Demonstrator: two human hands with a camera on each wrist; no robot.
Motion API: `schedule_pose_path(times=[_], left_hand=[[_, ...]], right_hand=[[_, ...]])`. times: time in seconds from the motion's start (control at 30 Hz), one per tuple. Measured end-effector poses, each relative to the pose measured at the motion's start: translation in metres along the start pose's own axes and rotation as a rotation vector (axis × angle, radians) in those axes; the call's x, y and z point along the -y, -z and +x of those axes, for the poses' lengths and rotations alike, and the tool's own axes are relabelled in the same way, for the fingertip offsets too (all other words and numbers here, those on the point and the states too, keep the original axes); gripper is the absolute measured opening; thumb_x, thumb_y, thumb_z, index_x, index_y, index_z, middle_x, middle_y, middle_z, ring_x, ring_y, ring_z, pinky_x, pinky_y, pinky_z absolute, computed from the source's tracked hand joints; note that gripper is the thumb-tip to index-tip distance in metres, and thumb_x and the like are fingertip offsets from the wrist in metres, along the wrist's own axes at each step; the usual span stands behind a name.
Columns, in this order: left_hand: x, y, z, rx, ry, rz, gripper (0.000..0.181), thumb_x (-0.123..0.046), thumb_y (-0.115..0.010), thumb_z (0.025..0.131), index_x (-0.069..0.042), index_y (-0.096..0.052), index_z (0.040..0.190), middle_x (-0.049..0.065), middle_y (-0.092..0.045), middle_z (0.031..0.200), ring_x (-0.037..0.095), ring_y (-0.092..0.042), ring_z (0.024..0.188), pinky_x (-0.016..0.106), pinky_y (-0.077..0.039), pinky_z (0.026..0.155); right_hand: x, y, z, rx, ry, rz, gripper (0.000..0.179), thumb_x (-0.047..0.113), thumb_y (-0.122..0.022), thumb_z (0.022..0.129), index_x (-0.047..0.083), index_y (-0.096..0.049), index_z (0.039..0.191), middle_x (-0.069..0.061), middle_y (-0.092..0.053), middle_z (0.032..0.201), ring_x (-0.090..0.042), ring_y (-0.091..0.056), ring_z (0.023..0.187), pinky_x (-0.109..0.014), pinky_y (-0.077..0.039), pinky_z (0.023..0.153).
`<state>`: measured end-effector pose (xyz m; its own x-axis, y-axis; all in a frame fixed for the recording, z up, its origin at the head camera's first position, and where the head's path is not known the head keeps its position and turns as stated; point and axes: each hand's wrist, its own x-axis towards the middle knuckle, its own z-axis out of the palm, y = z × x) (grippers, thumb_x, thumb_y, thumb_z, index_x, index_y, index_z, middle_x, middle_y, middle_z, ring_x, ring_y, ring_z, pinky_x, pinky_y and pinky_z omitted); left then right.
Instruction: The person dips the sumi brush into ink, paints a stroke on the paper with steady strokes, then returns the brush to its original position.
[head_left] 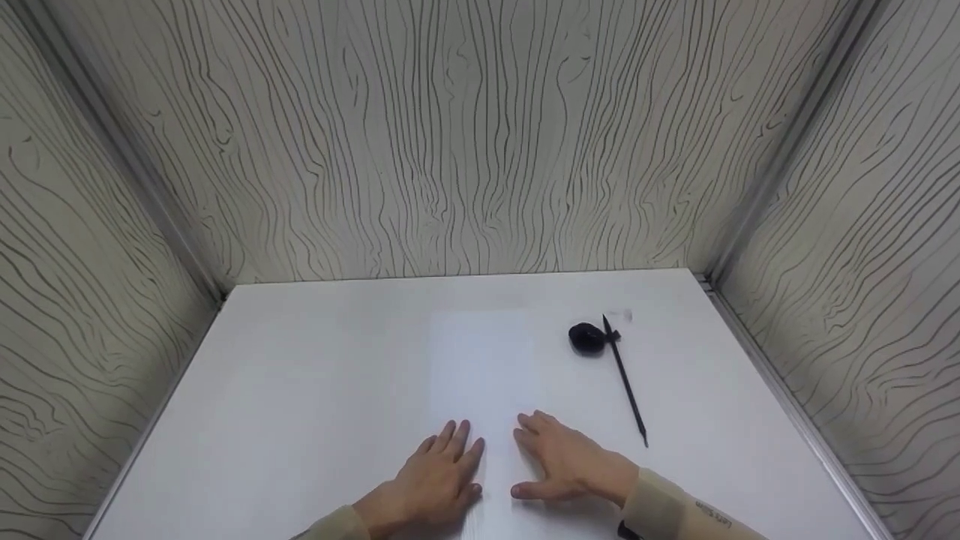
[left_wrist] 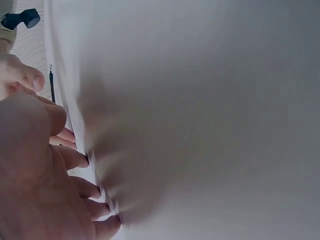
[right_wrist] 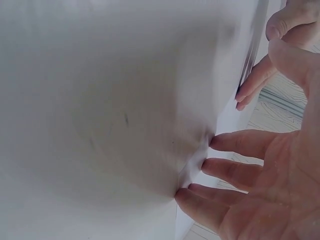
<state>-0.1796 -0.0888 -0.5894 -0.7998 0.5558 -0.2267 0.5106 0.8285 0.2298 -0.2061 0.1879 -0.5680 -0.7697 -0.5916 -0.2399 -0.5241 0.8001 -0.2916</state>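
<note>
Apparently, in the head view, what lies under the hands is a pale sheet [head_left: 484, 360] running from short of the desk's [head_left: 315, 360] far edge toward the near edge. The left hand [head_left: 439, 480] lies over its left side and the right hand [head_left: 562, 457] over its right, fingers extended, neither gripping anything. Toward the desk's right edge, a slim dark brush [head_left: 626, 382] lies beside a dark round object [head_left: 586, 339].

From the left wrist, the left fingertips [left_wrist: 107, 227] touch the white surface, spread and holding nothing; the sheet's border cannot be told.

From the right wrist, the right fingertips [right_wrist: 187, 195] also touch down, slightly bent, with nothing pinched. I judge the sheet light, limp, easily creased and prone to slide; flat fingertips near its side edges should steady it, and a corner suits lifting.
</note>
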Motion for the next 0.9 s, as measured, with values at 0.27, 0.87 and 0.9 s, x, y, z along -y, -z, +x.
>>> schedule_pose_path(times=[0.27, 0.87, 0.9], left_hand=[[0.012, 0.004, 0.0, 0.015, -0.1, 0.03, 0.075, -0.061, -0.036, 0.117, -0.019, -0.031, 0.179, 0.009, -0.021, 0.191, 0.036, -0.022, 0.178, 0.062, -0.032, 0.14], [0.039, 0.006, 0.007, 0.035, -0.221, 0.036, 0.081, -0.063, -0.025, 0.117, -0.012, -0.026, 0.18, 0.008, -0.017, 0.191, 0.032, -0.019, 0.179, 0.055, -0.026, 0.143], [0.039, 0.006, 0.007, 0.035, -0.218, 0.034, 0.081, -0.063, -0.025, 0.117, -0.012, -0.026, 0.18, 0.008, -0.017, 0.191, 0.032, -0.019, 0.179, 0.055, -0.026, 0.143]], right_hand=[[0.002, 0.001, -0.001, 0.002, -0.009, 0.002, 0.1, 0.073, -0.073, 0.095, 0.006, -0.054, 0.166, -0.018, -0.043, 0.18, -0.045, -0.042, 0.167, -0.06, -0.037, 0.136], [-0.001, 0.003, 0.003, -0.006, 0.013, -0.063, 0.088, 0.066, -0.074, 0.099, 0.007, -0.058, 0.163, -0.017, -0.052, 0.174, -0.04, -0.05, 0.162, -0.057, -0.045, 0.132], [-0.002, 0.005, 0.004, -0.01, 0.019, -0.07, 0.085, 0.065, -0.074, 0.1, 0.008, -0.059, 0.162, -0.016, -0.054, 0.173, -0.039, -0.052, 0.161, -0.056, -0.046, 0.131]])
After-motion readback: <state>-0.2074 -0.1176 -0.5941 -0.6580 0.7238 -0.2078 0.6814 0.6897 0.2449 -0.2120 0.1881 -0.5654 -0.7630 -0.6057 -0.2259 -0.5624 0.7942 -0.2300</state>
